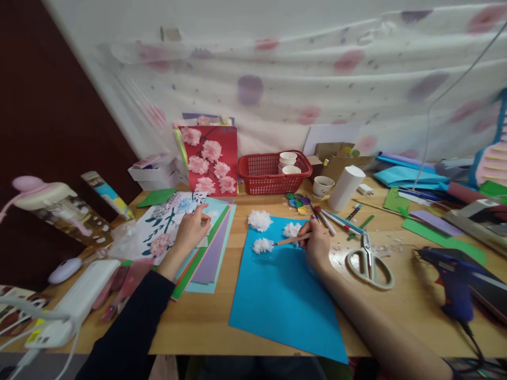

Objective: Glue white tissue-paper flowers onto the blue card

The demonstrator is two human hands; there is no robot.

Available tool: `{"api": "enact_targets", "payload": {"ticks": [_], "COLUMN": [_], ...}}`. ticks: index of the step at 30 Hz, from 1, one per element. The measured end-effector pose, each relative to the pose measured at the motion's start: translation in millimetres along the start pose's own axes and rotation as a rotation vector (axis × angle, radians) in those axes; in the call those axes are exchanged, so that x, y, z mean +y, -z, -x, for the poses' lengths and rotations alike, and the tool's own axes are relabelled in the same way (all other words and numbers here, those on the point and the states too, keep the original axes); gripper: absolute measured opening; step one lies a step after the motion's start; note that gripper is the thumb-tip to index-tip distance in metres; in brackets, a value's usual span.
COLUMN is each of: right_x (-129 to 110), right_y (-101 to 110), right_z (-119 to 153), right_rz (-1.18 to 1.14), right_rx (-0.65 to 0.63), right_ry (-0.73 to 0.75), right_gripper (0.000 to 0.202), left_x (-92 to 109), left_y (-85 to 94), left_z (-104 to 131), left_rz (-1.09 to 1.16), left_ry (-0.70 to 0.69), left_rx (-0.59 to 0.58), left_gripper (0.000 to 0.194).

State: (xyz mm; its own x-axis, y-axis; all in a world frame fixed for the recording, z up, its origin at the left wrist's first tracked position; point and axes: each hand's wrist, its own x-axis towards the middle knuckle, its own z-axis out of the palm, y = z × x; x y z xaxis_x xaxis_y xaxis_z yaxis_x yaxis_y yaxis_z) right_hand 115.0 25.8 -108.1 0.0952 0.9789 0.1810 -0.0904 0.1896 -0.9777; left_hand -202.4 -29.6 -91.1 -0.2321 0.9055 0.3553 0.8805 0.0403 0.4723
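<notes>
A blue sheet (pixel 285 295) lies on the wooden table with three white ruffled paper flowers near its top. My right hand (pixel 317 241) holds a thin wooden brush (pixel 291 240), its tip at the right edge of the lower white flower (pixel 262 245). Another flower (pixel 292 230) is partly behind the brush and hand; a third (pixel 259 220) sits at the top left corner. My left hand (pixel 194 228) hovers over the stacked coloured papers (pixel 214 258) and a floral print (pixel 160 227), fingers apart, nothing visible in them.
Behind are a red card with pink flowers (pixel 212 158), a red basket (pixel 261 182) with paper cups and a paint palette (pixel 297 200). Scissors (pixel 368 261) and a blue glue gun (pixel 455 285) lie right; a power strip (pixel 75 301) and a bottle (pixel 65 211) are left.
</notes>
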Motion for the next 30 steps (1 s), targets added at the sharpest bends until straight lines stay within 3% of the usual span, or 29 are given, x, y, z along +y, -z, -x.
{"api": "enact_targets", "payload": {"ticks": [3, 6, 9, 12, 16, 23, 30], "right_x": [-0.6, -2.2, -4.6, -7.8, -13.9, -18.7, -12.8], "right_y": [-1.2, -2.4, -3.1, -4.4, -7.0, -9.9, -9.7], "right_z": [-0.3, 0.9, 4.4, 9.5, 15.2, 19.3, 23.7], "right_rz": [-0.018, -0.024, -0.014, -0.007, -0.008, -0.005, 0.135], "right_rx": [0.013, 0.011, -0.012, -0.036, -0.077, -0.088, -0.051], "right_ry": [-0.016, -0.004, 0.023, 0.042, 0.062, 0.079, 0.139], "right_gripper": [0.058, 0.059, 0.060, 0.061, 0.062, 0.063, 0.068], "left_x": [2.2, 10.9, 27.5, 47.1, 63.8, 69.4, 79.5], "left_y": [0.6, 1.5, 1.2, -1.6, -8.5, -26.2, -39.0], "left_z": [-0.6, -1.2, 3.8, 15.2, 28.6, 39.3, 50.3], "left_rz": [0.139, 0.476, 0.864, 1.048, 1.136, 1.115, 0.980], "left_ry": [0.054, 0.137, 0.244, 0.295, 0.234, 0.210, 0.179], "left_rx": [0.098, 0.110, -0.041, -0.212, -0.339, -0.320, -0.391], "left_gripper": [0.046, 0.048, 0.052, 0.054, 0.054, 0.051, 0.042]}}
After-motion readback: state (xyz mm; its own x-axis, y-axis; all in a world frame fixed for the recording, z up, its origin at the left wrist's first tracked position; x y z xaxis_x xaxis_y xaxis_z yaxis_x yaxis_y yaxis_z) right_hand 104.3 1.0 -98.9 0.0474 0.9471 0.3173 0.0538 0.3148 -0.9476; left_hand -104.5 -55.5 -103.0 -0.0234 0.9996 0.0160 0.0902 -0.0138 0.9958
